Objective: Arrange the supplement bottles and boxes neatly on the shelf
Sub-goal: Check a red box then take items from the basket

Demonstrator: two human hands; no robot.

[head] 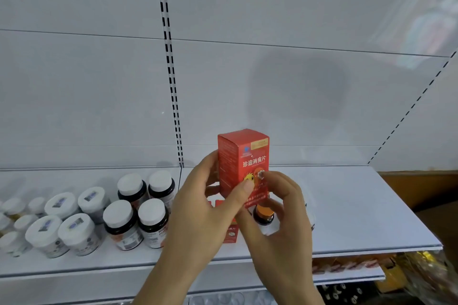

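A red supplement box (244, 153) with white characters stands upright above the white shelf (359, 205), held between both hands. My left hand (205, 210) grips its left side, thumb pressed on the front. My right hand (280, 208) pinches its lower right front with curled fingers. Below the hands sit another red box (230, 233), partly hidden, and a dark bottle with an orange cap (264, 215).
Left on the shelf stand dark bottles with white caps (136, 218) and white jars (62, 225) in rows. The right part of the shelf is bare white board. A slotted upright (171, 69) runs up the back panel. Packets lie on a lower shelf (371, 265).
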